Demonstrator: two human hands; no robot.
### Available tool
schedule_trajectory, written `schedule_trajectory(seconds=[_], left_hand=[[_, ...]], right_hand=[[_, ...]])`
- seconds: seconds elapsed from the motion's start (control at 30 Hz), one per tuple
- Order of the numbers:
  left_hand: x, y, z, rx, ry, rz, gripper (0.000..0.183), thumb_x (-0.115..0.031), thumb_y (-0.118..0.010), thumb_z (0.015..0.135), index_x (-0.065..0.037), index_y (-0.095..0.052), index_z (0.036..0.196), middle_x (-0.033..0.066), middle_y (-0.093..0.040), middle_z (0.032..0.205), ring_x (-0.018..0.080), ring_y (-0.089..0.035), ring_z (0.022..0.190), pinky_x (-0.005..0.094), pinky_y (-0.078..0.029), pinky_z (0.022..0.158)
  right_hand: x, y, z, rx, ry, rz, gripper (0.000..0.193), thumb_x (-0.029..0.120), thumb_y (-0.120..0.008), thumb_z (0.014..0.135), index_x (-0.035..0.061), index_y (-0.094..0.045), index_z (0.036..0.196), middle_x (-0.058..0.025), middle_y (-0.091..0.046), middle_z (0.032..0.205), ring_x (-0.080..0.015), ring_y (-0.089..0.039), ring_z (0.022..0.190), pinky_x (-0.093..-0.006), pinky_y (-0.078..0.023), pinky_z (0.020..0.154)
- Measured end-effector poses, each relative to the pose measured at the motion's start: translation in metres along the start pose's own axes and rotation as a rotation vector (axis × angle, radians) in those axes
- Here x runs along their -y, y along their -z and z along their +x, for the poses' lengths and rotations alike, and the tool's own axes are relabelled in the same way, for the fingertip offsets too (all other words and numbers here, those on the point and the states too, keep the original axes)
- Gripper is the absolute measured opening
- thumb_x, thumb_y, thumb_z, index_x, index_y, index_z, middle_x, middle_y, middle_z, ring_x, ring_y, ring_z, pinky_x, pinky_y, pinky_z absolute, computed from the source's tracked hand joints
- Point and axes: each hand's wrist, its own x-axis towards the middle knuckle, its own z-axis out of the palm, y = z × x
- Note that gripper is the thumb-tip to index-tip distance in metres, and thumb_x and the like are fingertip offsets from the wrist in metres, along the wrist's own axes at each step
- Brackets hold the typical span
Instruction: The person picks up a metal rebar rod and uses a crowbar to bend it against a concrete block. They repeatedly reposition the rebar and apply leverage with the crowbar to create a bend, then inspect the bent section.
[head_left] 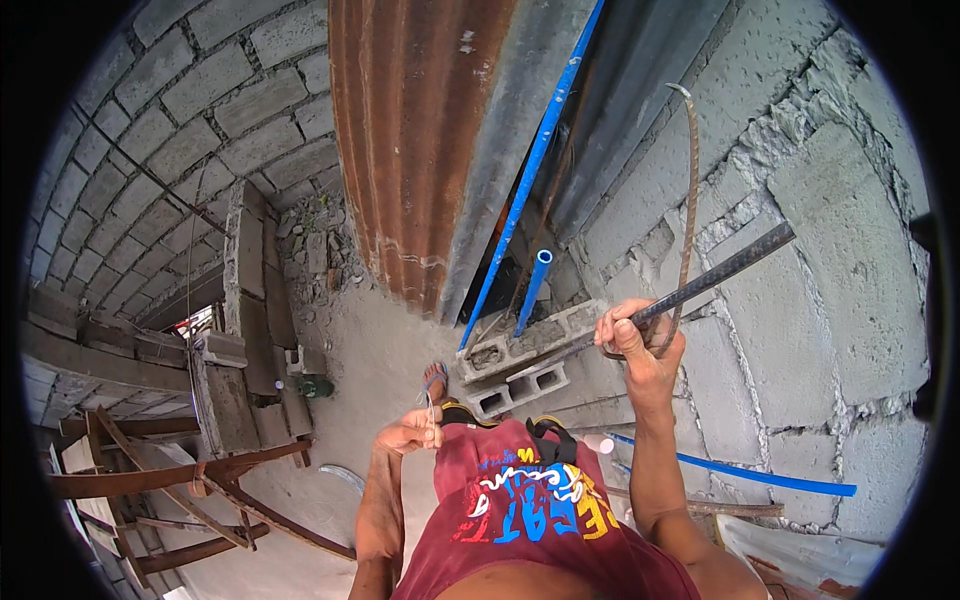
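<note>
My right hand (645, 360) is closed around a long dark bar (735, 262), which slants up to the right. A bent, rusty rebar (694, 180) is held in the same hand; it rises beside the wall and curls near my fingers. My left hand (410, 432) pinches a thin, pale strand (430, 403) that looks like wire, in front of my red shirt. Hollow concrete blocks (535, 382) lie on the ground between my hands and the wall. The bar's lower end runs toward them; whether it touches them I cannot tell.
Rusty corrugated sheets (410, 150) stand ahead, with a long blue pipe (528, 180) leaning there and a short blue pipe (533, 290) upright. A block wall (840, 270) rises at right. Wooden planks (175, 472) form a frame at left. Another blue pipe (760, 474) lies lower right.
</note>
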Motion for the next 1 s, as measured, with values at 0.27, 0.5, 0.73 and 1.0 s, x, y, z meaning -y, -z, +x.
schedule_trajectory(seconds=[0.27, 0.5, 0.73, 1.0], left_hand=[[-0.052, -0.016, 0.097, -0.579, -0.353, 0.765, 0.03, -0.031, -0.048, 0.103, -0.004, -0.061, 0.106, 0.009, -0.068, 0.102, 0.0155, -0.055, 0.096, 0.0328, -0.041, 0.09], [-0.093, -0.015, 0.173, -0.141, -0.196, 0.739, 0.043, -0.04, -0.039, 0.105, -0.007, -0.059, 0.087, 0.0093, -0.07, 0.086, 0.0174, -0.057, 0.09, 0.0328, -0.039, 0.093], [-0.106, -0.008, 0.179, 0.055, 0.075, 0.702, 0.042, -0.04, -0.043, 0.103, -0.01, -0.054, 0.076, -0.0008, -0.047, 0.063, 0.0099, -0.043, 0.064, 0.0264, -0.033, 0.063], [-0.081, 0.009, 0.154, 0.057, -0.156, 0.677, 0.046, -0.047, -0.045, 0.101, -0.012, -0.041, 0.071, -0.0034, -0.033, 0.07, 0.0101, -0.029, 0.067, 0.0279, -0.024, 0.064]], right_hand=[[-0.003, 0.043, -0.061, -0.264, -0.171, -0.064, 0.015, 0.012, -0.07, 0.09, -0.0017, -0.064, 0.092, -0.0107, -0.066, 0.082, -0.0191, -0.063, 0.082, -0.033, -0.05, 0.075], [0.031, 0.052, -0.139, -0.037, -0.357, -0.07, 0.026, 0.016, -0.083, 0.07, -0.0017, -0.065, 0.072, -0.0129, -0.062, 0.07, -0.0299, -0.062, 0.073, -0.0432, -0.049, 0.072], [0.073, -0.051, -0.204, -0.609, -0.477, -0.336, 0.025, 0.015, -0.081, 0.073, -0.0022, -0.069, 0.086, -0.0109, -0.067, 0.077, -0.0196, -0.064, 0.075, -0.0325, -0.05, 0.07], [0.049, -0.133, -0.265, -1.152, -0.401, -0.469, 0.021, 0.01, -0.076, 0.08, -0.0012, -0.068, 0.095, -0.0082, -0.066, 0.076, -0.0154, -0.059, 0.07, -0.027, -0.045, 0.065]])
